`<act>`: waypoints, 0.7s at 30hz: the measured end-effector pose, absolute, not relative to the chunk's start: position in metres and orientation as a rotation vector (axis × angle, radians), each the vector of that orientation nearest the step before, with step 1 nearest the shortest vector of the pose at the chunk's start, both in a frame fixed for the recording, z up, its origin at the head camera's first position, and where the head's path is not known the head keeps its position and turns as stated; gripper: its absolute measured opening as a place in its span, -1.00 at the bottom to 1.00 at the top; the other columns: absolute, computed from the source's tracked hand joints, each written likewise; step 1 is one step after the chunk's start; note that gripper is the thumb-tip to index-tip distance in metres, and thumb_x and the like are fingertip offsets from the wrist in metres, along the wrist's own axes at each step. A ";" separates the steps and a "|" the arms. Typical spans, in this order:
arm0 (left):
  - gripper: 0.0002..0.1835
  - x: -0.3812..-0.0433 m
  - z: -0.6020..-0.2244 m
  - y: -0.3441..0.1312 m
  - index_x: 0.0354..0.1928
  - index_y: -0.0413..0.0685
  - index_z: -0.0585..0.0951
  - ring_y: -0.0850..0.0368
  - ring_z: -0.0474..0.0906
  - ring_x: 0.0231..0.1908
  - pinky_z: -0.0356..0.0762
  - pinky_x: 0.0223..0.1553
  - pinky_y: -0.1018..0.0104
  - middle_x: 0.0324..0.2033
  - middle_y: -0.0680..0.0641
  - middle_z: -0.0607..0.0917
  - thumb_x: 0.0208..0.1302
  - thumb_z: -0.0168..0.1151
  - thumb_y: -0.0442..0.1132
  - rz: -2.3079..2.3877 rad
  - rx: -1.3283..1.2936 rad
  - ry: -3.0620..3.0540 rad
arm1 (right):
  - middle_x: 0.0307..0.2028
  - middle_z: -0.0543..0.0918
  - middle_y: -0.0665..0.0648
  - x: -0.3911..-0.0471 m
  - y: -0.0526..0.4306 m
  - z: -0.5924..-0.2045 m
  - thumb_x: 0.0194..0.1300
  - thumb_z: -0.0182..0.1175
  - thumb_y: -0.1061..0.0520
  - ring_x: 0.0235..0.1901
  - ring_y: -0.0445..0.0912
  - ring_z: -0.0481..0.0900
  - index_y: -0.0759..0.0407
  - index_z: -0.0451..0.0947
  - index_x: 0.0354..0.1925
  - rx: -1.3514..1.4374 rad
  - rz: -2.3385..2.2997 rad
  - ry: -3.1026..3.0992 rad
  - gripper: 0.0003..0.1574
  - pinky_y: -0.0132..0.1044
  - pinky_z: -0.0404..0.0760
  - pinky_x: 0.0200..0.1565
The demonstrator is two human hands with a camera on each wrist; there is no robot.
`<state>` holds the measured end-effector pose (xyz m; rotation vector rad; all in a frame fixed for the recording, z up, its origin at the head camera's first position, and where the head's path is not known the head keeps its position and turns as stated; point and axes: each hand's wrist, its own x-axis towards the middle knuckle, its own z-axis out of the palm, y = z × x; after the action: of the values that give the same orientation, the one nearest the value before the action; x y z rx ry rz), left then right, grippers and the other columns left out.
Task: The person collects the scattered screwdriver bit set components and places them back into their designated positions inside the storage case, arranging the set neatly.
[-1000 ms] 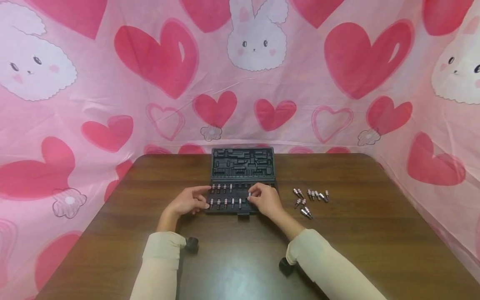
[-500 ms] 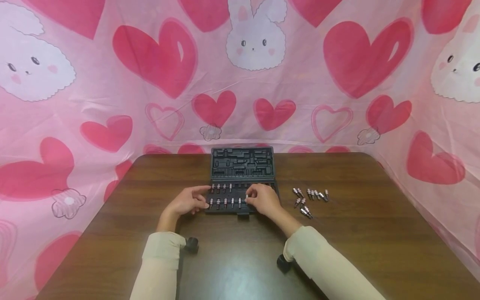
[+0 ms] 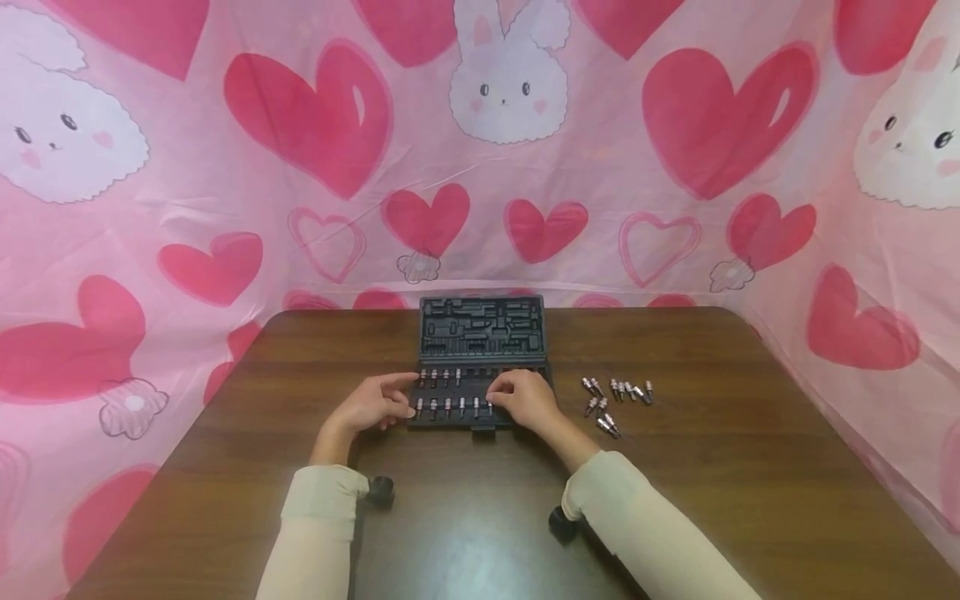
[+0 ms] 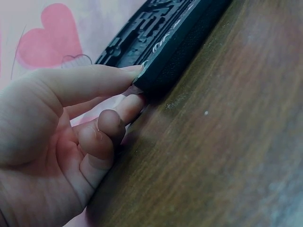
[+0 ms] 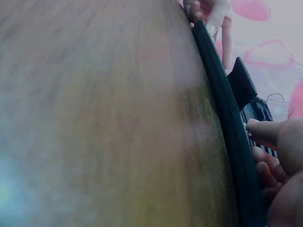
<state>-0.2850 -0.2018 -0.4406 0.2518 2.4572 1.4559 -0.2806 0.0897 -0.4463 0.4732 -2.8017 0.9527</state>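
Observation:
A black tool case (image 3: pixel 471 390) lies unfolded on the table, its moulded lid (image 3: pixel 482 325) raised at the back. My left hand (image 3: pixel 375 402) grips the case's left edge; in the left wrist view the thumb (image 4: pixel 94 84) lies along its corner. Over the front row, my right hand (image 3: pixel 527 397) pinches a small silver bit socket (image 3: pixel 491 406) at that row's right end. The right wrist view shows the thumb (image 5: pixel 267 130) just inside the case's front wall. Several bit sockets (image 3: pixel 447 407) fill the front row's left part, and several more (image 3: pixel 446 377) sit in the back row.
Loose bit sockets (image 3: pixel 630 390) lie in small groups on the wooden table (image 3: pixel 465 517), right of the case. A latch (image 3: pixel 483 434) sticks out from the case's front. A pink curtain (image 3: pixel 480 233) with hearts and rabbits surrounds the table's back and sides.
My right hand has moved slightly left and down with the bit socket, which now stands in line with the front row. The left hand has kept its grip on the case.

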 end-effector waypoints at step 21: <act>-0.34 -0.285 -0.439 -0.203 0.32 -0.05 0.46 0.05 0.44 -0.65 0.46 -0.57 0.24 -0.42 -0.10 0.70 0.11 0.38 -0.36 1.448 0.239 2.454 | -0.51 0.53 -0.15 -0.282 0.088 -0.445 0.16 0.38 -0.04 -0.41 -0.18 0.48 -0.16 0.67 -0.49 0.418 0.856 -2.918 -0.88 -0.18 0.44 -0.31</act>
<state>-0.2849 -0.2025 -0.4393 0.2387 2.4538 1.4476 -0.2821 0.0878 -0.4447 0.4178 -2.9180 0.8556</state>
